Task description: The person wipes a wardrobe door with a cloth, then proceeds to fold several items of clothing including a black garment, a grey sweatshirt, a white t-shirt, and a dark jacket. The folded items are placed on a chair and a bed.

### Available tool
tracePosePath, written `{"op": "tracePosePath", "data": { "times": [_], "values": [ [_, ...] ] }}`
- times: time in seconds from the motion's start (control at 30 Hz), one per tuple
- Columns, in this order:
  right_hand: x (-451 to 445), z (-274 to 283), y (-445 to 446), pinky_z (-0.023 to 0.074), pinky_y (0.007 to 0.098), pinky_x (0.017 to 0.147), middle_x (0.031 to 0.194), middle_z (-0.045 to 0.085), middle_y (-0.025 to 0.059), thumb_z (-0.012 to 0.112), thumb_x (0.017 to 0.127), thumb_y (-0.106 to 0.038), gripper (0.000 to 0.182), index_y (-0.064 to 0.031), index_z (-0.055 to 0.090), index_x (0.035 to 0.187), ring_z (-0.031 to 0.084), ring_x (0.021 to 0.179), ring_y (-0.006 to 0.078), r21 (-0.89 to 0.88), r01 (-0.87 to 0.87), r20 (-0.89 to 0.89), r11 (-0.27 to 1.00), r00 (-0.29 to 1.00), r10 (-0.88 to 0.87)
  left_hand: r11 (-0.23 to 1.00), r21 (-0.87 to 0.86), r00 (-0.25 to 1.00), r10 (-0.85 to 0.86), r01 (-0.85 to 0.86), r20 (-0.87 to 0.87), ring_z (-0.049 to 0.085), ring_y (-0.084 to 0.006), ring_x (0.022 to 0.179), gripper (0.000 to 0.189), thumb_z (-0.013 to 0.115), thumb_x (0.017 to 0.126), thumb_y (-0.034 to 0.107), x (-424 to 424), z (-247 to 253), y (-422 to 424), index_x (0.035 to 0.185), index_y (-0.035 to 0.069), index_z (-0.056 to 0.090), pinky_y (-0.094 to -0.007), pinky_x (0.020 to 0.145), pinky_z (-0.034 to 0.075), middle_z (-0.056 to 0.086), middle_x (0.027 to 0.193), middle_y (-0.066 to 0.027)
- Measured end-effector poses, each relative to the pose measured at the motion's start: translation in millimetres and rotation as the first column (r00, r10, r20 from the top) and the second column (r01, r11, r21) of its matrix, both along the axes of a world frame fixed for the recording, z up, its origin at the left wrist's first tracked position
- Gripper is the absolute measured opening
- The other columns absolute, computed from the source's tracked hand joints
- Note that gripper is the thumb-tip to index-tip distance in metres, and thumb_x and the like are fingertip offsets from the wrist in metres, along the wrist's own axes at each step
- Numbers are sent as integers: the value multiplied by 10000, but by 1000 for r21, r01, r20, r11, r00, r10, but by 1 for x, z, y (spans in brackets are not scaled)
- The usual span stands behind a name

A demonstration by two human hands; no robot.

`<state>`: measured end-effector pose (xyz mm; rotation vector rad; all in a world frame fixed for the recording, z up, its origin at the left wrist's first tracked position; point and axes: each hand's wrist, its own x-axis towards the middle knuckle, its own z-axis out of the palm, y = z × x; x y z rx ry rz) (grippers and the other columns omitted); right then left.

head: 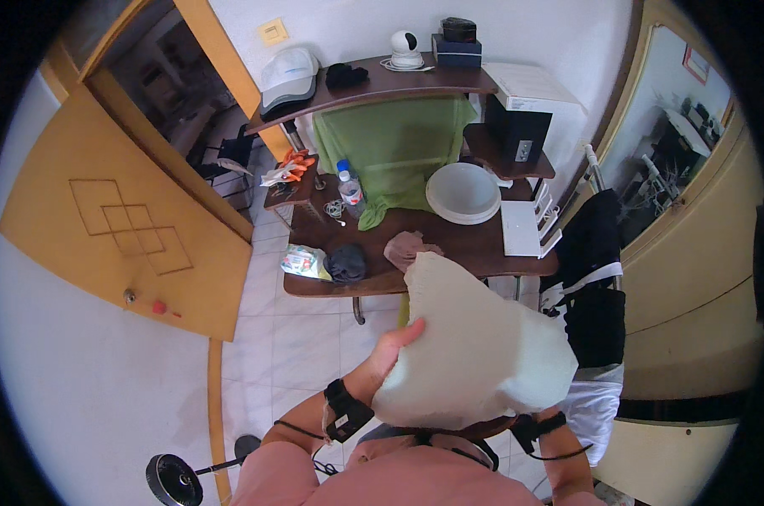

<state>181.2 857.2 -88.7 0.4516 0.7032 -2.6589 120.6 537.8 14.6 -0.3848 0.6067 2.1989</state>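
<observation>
A large cream cushion-like piece, irregular in outline, is held up in front of my body. My left hand grips its left edge, thumb on the upper face and the other fingers hidden beneath. The right forearm reaches up to the lower right corner, but the cushion hides that hand, so I cannot tell how it holds. Both wrists wear black straps with cables. Just beyond the cushion's far tip, a crumpled pinkish cloth lies on the dark wooden desk.
On the desk are a white basin, a plastic bottle, a wipes pack, a dark rolled cloth and a white router. A green cloth hangs behind. Clothes hang at right; a small fan stands lower left.
</observation>
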Motion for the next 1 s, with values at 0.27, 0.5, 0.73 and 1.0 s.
{"op": "tracePosePath", "data": {
  "times": [0.27,0.5,0.73,1.0],
  "values": [
    [1,8,18,498,409,1006,1310,627,143,491,1020,-448,550,-17,547,1358,609,1191,277,18,67,-21,998,998,-67,998,62,1000,3,-5,30,552,-325,1257,653,576,978,440,-8,-11,-1,1458,27,416,-464,1062,438,535,1408,-175],
    [6,15,27,499,403,1006,1314,624,143,514,1012,-443,558,-11,541,1363,607,1195,273,44,114,-35,993,993,-112,999,-17,993,-46,45,-105,463,-348,1354,747,535,962,532,8,3,23,1510,57,358,-497,1136,352,460,1493,-170],
    [5,14,26,499,396,1006,1317,622,143,536,1004,-439,567,-5,535,1369,604,1198,270,48,150,-35,988,988,-148,995,91,999,-32,33,-10,559,-317,1256,666,551,982,484,-3,14,19,1461,40,424,-453,1083,422,541,1414,-165],
    [18,39,38,499,388,1006,1320,619,143,561,995,-433,579,2,528,1375,601,1203,266,145,270,-47,952,963,-266,995,97,998,2,4,-59,568,-328,1241,654,529,986,489,-18,-7,32,1454,42,436,-456,1080,425,558,1396,-173]
  ]
}}
